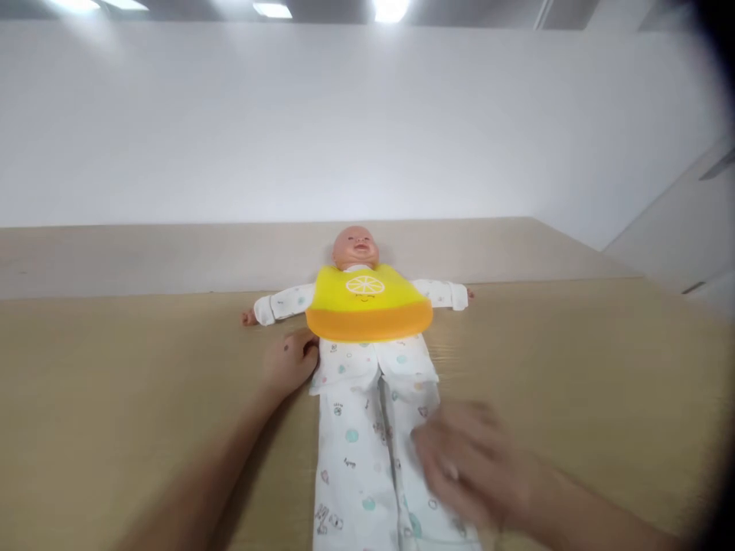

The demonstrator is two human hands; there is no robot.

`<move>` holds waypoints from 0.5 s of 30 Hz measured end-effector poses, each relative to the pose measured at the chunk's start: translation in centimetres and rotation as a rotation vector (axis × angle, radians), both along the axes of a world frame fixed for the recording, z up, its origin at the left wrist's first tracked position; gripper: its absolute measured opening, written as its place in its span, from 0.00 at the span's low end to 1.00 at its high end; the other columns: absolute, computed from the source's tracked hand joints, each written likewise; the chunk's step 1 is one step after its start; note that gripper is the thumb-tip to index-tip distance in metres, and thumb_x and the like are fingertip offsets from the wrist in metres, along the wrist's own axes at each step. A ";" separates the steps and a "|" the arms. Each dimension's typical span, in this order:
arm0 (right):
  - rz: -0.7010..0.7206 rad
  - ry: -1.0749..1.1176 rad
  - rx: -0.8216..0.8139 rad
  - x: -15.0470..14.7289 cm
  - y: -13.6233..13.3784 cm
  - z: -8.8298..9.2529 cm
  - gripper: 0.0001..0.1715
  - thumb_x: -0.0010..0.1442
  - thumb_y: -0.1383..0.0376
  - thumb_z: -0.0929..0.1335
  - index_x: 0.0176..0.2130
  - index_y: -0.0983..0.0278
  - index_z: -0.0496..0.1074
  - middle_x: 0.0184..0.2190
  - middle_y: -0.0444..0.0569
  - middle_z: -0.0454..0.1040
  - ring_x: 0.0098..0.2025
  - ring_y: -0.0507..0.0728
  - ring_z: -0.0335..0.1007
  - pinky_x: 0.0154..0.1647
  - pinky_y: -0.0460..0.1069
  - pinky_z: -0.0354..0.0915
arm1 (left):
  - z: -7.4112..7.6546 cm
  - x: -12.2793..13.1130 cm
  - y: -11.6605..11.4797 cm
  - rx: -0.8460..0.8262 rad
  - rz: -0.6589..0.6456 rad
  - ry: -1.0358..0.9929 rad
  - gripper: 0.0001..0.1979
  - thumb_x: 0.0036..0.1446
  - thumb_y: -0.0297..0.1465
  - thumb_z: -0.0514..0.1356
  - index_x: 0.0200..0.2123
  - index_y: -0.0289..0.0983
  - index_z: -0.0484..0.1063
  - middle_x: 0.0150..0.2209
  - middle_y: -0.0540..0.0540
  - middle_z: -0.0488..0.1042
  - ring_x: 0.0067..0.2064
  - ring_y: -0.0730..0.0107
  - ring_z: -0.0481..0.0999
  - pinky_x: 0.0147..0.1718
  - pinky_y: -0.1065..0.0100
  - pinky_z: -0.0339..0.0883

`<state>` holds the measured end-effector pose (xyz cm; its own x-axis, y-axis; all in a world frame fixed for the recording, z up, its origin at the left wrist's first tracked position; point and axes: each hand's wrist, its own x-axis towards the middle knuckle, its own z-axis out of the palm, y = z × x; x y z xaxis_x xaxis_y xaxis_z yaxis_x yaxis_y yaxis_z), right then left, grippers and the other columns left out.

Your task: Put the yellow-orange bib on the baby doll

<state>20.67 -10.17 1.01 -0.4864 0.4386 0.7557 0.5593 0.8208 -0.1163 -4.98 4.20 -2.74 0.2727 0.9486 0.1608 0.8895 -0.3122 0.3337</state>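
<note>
A baby doll (pixel 355 246) lies on its back with both arms stretched out. It wears a white printed shirt (pixel 347 363), matching trousers (pixel 356 459), and a yellow bib (pixel 396 287) with a citrus slice print and an orange lower pocket. Beside the bib's lower left corner, my left hand (pixel 290 363) rests against the shirt's side, fingers curled; what they may hold is hidden. Smeared by motion, my right hand (pixel 468 463) is over the trouser leg on the right, its fingers bent. Whether it touches the cloth cannot be made out.
The doll lies on a wide wood-coloured table (pixel 143 367). A paler strip (pixel 172 256) runs along the back, in front of a white wall (pixel 287 130). Ceiling lights (pixel 390 9) show at the top.
</note>
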 end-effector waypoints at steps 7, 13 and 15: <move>-0.458 0.582 -0.441 6.8 9.4 -1.5 0.07 0.58 0.63 0.64 0.29 0.62 0.68 0.21 0.43 0.66 0.23 0.51 0.60 0.23 0.46 0.58 | 0.0 -0.2 0.1 -0.022 -0.004 -0.049 0.11 0.50 0.26 0.49 0.29 0.39 0.71 0.31 0.46 0.77 0.32 0.65 0.73 0.30 0.68 0.57; -0.490 0.484 -0.390 9.1 13.9 -5.6 0.09 0.57 0.60 0.64 0.32 0.62 0.69 0.24 0.46 0.67 0.25 0.54 0.61 0.30 0.50 0.60 | 0.1 -0.3 0.7 -0.074 0.062 -0.252 0.10 0.51 0.28 0.50 0.27 0.38 0.70 0.28 0.48 0.75 0.30 0.65 0.71 0.30 0.67 0.60; -0.435 0.385 -0.343 9.2 14.2 -6.7 0.08 0.58 0.61 0.63 0.33 0.62 0.69 0.26 0.47 0.68 0.27 0.54 0.61 0.31 0.51 0.61 | 0.1 -0.4 1.3 -0.046 0.083 -0.397 0.09 0.50 0.29 0.50 0.26 0.38 0.70 0.28 0.49 0.75 0.32 0.64 0.71 0.33 0.66 0.62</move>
